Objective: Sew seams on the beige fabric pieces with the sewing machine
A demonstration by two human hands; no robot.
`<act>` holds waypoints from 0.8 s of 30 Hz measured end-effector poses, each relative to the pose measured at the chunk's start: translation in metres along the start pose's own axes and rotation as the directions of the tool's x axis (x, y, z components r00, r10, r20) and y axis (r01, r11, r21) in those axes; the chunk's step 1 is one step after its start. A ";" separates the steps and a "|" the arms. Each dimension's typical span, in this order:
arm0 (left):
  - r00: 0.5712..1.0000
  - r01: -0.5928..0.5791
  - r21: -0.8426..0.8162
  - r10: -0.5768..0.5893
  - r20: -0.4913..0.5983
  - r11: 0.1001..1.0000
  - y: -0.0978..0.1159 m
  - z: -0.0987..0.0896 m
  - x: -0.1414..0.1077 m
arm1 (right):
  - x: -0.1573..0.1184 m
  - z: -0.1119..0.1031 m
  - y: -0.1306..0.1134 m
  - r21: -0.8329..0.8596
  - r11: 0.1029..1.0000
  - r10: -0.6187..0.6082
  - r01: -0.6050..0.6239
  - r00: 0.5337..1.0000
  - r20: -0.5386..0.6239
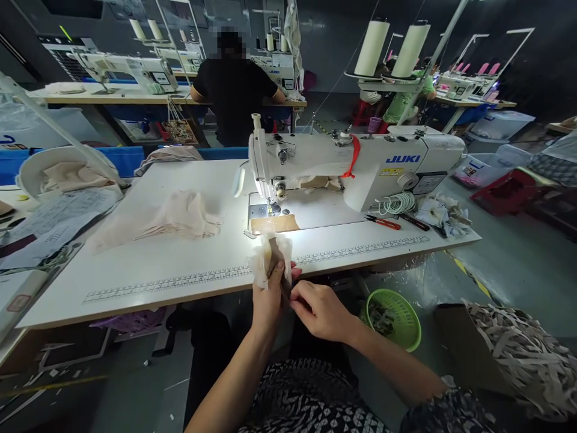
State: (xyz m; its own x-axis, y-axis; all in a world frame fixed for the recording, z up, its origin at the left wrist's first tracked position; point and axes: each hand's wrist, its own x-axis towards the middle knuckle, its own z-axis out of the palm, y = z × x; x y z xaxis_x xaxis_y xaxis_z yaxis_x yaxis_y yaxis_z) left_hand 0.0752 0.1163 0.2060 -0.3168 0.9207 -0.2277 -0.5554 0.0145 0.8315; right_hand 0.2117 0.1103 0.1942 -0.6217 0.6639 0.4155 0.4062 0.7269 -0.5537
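White worktop point(225, 180) spans the workstation, with a printed ruler point(180, 280) along its front edge. At this edge, the left hand point(269, 294) is closed around a bundle of pale and brown cloth point(260, 264), its thumb on the near side. The right hand point(323, 310) has thumb and forefinger close together at the bundle's lower end; whether cloth is pinched between them cannot be told. Below the worktop, to the right, a green basket point(408, 325) holds scraps, near a mass of cloth strips point(527, 355). Behind the ruler, a stack of beige cloth point(180, 218) lies at left, brown tape point(280, 224) at centre, and red-handled snips point(388, 224) at right beside a coiled cord point(399, 204). Next stands a white sewing machine point(311, 155). Beyond it are two thread spools point(372, 48) and, farther back, a person point(238, 90) in a black top at another table point(148, 98).
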 end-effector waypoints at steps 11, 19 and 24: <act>0.929 0.237 0.042 -0.239 0.283 0.971 0.022 0.032 0.008 | -0.088 -0.050 0.029 0.217 0.931 0.297 -0.295 0.955 0.026; 0.774 0.342 0.204 -0.398 0.493 0.918 -0.005 0.027 -0.004 | -0.226 -0.093 0.125 0.069 0.546 0.820 -0.835 0.516 -0.246; 0.764 0.365 0.324 -0.480 0.432 0.873 -0.015 0.014 -0.001 | -0.207 -0.106 0.120 -0.021 0.522 0.767 -0.853 0.480 -0.425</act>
State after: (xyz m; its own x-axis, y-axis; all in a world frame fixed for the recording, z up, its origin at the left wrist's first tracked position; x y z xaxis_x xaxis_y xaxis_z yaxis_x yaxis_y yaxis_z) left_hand 0.0946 0.1204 0.2010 0.3564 0.8646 -0.3542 -0.3514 0.4752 0.8066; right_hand 0.4604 0.0793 0.1185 0.2979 0.9511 0.0815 0.7565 -0.1831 -0.6278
